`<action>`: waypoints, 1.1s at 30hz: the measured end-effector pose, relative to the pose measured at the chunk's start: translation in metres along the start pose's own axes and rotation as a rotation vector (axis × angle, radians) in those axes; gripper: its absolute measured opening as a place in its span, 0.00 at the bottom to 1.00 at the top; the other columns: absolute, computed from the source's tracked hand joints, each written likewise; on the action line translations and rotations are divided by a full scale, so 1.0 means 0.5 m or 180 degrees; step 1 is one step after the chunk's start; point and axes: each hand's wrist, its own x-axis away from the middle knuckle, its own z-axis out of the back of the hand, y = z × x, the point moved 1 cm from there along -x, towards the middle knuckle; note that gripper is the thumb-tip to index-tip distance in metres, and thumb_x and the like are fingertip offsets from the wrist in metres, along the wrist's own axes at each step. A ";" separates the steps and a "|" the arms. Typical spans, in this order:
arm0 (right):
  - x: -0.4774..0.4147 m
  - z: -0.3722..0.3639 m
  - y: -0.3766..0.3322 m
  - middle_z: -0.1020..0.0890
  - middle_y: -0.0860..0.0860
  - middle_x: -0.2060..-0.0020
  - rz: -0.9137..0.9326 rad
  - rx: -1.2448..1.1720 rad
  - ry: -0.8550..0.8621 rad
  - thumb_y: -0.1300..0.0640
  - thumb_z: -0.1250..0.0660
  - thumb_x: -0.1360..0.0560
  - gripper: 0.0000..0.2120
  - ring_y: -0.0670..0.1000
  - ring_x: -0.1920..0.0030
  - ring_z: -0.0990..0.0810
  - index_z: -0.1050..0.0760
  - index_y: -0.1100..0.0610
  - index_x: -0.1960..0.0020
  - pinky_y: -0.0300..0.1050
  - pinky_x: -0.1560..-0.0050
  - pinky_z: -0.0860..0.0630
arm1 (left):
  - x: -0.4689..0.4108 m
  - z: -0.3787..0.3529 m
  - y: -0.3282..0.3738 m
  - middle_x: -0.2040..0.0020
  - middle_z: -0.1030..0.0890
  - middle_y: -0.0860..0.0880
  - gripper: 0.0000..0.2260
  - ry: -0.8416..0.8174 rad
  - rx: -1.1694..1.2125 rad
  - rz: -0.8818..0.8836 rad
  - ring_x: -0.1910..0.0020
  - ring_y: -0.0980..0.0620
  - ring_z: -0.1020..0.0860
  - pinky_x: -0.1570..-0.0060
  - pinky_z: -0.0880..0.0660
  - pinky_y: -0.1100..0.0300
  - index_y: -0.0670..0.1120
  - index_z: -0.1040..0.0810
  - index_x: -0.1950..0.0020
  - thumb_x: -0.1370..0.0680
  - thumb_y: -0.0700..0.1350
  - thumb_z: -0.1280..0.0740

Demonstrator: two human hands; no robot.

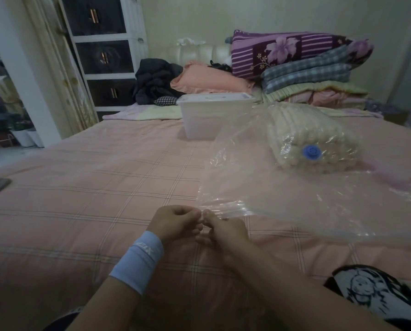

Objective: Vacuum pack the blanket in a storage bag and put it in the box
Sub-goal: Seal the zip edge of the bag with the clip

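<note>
left hand (176, 222) and right hand (226, 229) pinch the zip corner of a clear plastic storage bag (295, 206), slack around a folded cream blanket (319, 130).

Both hands are meeting low in the view, around 6 o'clock. The left forearm is slanting up from 7 o'clock, and the left hand (176, 223) is curling its fingers under, thumb and forefinger pinching the near corner of the storage bag (271, 194). The bare right forearm is slanting up from 5 o'clock, and the right hand (224, 231) is pinching that same corner, thumb pointing toward 12. A white wristband (137, 261) is hugging the left wrist.
</note>
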 end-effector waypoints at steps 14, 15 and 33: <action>-0.025 0.020 -0.036 0.26 0.55 0.63 0.0153 -0.0180 0.0609 0.67 0.31 0.23 0.04 0.50 0.72 0.23 0.23 0.68 0.53 0.40 0.74 0.22 | -0.005 -0.008 -0.007 0.68 0.21 0.43 0.05 0.0300 -0.0200 -0.0362 0.77 0.56 0.26 0.74 0.26 0.66 0.35 0.22 0.57 0.22 0.33 0.34; -0.028 0.025 -0.036 0.26 0.55 0.63 0.0170 -0.0211 0.0633 0.67 0.31 0.23 0.04 0.51 0.71 0.23 0.23 0.68 0.53 0.40 0.74 0.22 | -0.004 -0.008 -0.011 0.68 0.21 0.42 0.04 0.0319 -0.0157 -0.0351 0.77 0.57 0.26 0.74 0.26 0.66 0.35 0.22 0.57 0.22 0.33 0.34; -0.012 0.043 -0.033 0.22 0.48 0.75 0.0355 0.0515 0.0467 0.59 0.29 0.22 0.08 0.44 0.81 0.34 0.18 0.62 0.58 0.38 0.76 0.34 | 0.007 -0.067 -0.019 0.72 0.21 0.45 0.03 0.0335 0.0748 -0.0236 0.75 0.54 0.24 0.70 0.23 0.64 0.36 0.22 0.58 0.24 0.33 0.31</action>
